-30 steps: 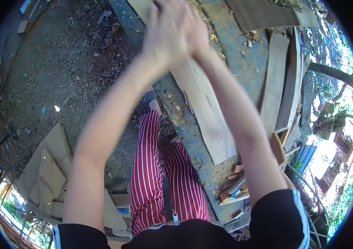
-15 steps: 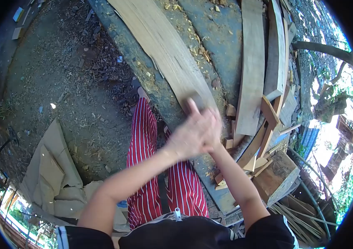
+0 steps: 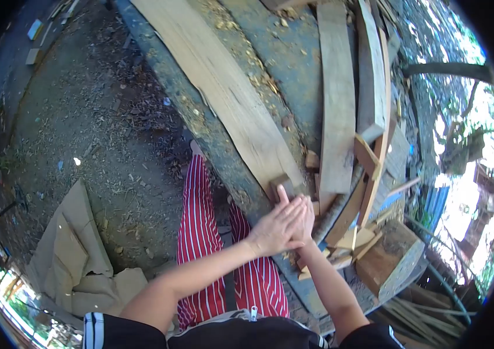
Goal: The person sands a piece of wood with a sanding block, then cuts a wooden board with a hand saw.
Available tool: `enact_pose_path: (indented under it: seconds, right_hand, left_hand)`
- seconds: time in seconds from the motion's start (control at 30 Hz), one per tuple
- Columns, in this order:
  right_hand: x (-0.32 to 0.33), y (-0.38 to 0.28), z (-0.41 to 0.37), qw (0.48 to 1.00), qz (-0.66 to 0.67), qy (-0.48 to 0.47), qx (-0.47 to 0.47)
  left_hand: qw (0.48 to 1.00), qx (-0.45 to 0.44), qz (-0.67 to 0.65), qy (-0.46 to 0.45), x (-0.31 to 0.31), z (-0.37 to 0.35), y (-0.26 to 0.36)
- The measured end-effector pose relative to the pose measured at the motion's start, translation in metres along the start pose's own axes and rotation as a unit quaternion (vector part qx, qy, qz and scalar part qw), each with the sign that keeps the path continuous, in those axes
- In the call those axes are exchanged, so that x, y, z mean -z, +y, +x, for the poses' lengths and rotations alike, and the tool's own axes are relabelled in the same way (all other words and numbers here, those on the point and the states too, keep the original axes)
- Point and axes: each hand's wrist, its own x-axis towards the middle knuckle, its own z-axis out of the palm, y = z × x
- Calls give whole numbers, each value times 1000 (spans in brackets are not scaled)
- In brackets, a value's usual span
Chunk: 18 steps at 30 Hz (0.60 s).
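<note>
A small brown block (image 3: 280, 184) rests on the near end of a long pale plank (image 3: 229, 93). My right hand (image 3: 307, 216) is at the block's near side, with a thumb up against it; most of its fingers are hidden under my other hand. My left hand (image 3: 276, 225) lies across the back of my right hand, its fingers stretched out flat. The plank lies lengthwise on a worn bluish-grey bench (image 3: 224, 139).
Right of the plank lie another board (image 3: 337, 104), a thick beam (image 3: 370, 75) and several offcuts. A large wood block (image 3: 389, 259) stands at the bench's near right. Wood shavings dot the bench. Torn cardboard (image 3: 72, 250) is on the ground at left.
Both hands and the block have come back along the plank toward my body, to its near end. The view has shifted slightly. The hands stay one over the other.
</note>
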Motion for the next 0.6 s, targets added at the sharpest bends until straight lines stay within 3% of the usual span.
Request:
enact_pose_path:
  seconds: [0.1,0.17,0.23,0.27,0.33,0.43,0.5,0.53,0.6]
  right_hand:
    - [-10,-1,56,999,34,-21,15]
    - [-12,-10,108,996,66,-53,18]
    - [53,-51,207,993,117,33,-2]
    - [28,-53,243,993,69,95,12]
    - [31,-65,301,980,107,162,28]
    - [34,-63,318,980,118,158,38]
    - [15,-45,277,986,19,147,79]
    - [37,-44,248,993,120,-2,-2]
    - [28,-24,179,992,94,77,41]
  left_hand:
    - [996,60,-7,60,-5,15,-13]
    - [943,200,-67,257,17,44,-48]
    - [881,207,-63,420,46,68,-106]
    - [867,204,-64,451,65,77,-131]
    - [879,188,-39,437,110,92,-175]
    - [878,189,-48,437,119,101,-192]
    - [873,194,-81,440,88,89,-158]
    - [866,197,-116,445,67,81,-132]
    - [879,216,-152,396,24,60,-80]
